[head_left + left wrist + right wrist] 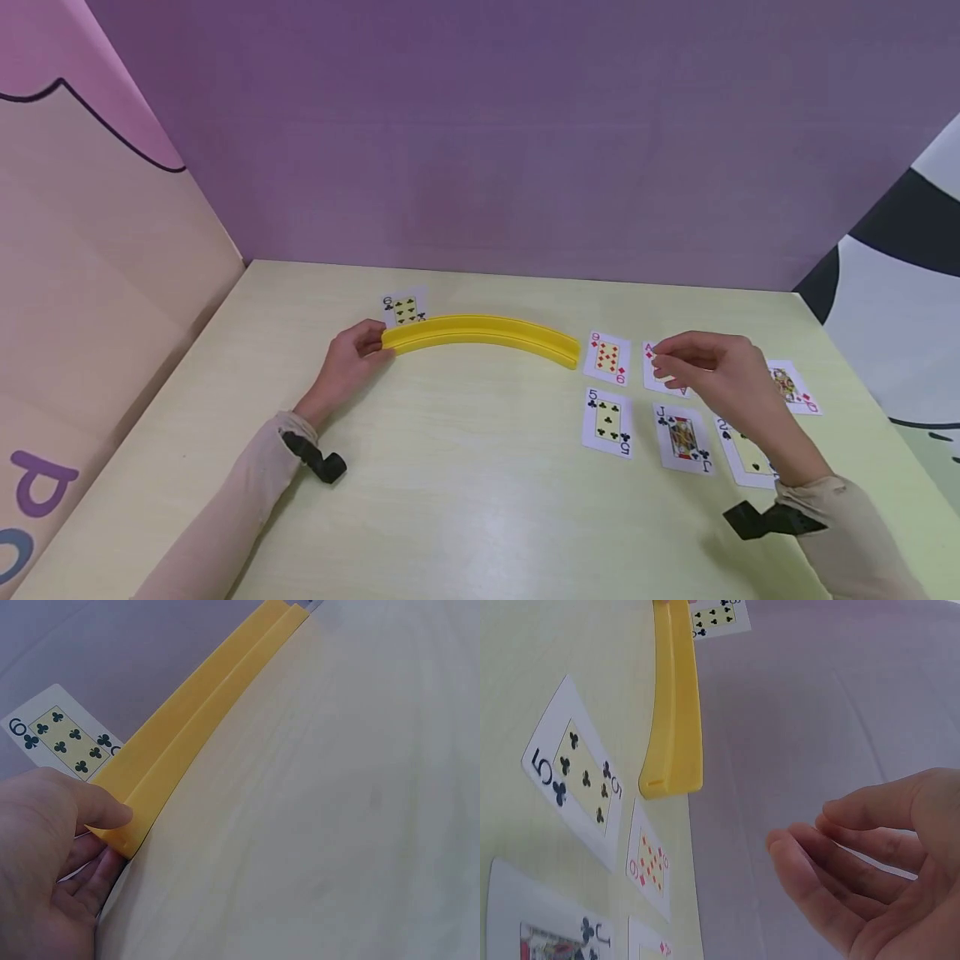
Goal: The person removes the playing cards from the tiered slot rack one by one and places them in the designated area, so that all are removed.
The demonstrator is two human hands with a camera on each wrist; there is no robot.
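While the long yellow plastic curved card rack (480,333) lies on the pale green tabletop (465,483), its long axis runs left to right across the person's view, arching away from them at the middle, with both ends pointing down toward the near edge. Two parallel stepped ridges run along its length in the left wrist view.

Left hand (347,367): thumb and fingers pinch the rack's left end, thumb on the top face, fingers beneath.

Right hand (720,375): it hovers over the cards to the right of the rack, fingers loosely curled with the tips close together. Whether they touch the card below cannot be told.

Readable markings:
- Six of clubs card (405,308), marked "6", stands in the rack at its left end.
- Nine of diamonds card (607,358), marked "9", just beside the rack's right end.
- Five of clubs card (607,421), marked "5", below the nine.
- Ace of diamonds card (663,379), marked "A", partly under the right hand.
- Jack of clubs card (682,437), marked "J".
- Two of spades card (746,454), marked "2".
- Queen of diamonds card (793,387), marked "Q", farthest right.
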